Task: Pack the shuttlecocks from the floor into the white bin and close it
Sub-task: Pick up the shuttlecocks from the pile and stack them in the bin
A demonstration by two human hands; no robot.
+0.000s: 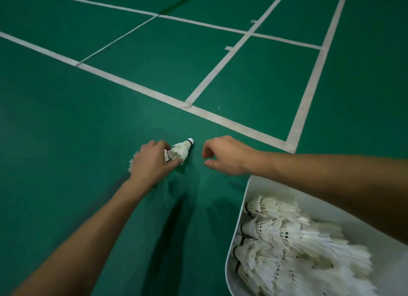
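Step in hand, judged: gathering last shuttlecocks off green court floor (pixel 88 123) for white bin (pixel 245 198). Best done by pinching feather skirts lightly, nesting cork into skirt, carrying bunch to bin at lower right without crushing feathers.

Left hand (pixel 152 163) was curled round bunch of shuttlecocks (pixel 181 151), thumb and fingers pinching skirts; cork tip pointed away, more feathers showed behind wrist. Right hand (pixel 227 155) hovered just beside, fingers loosely curled, holding nothing. Bin already held many shuttlecocks; no lid visible.
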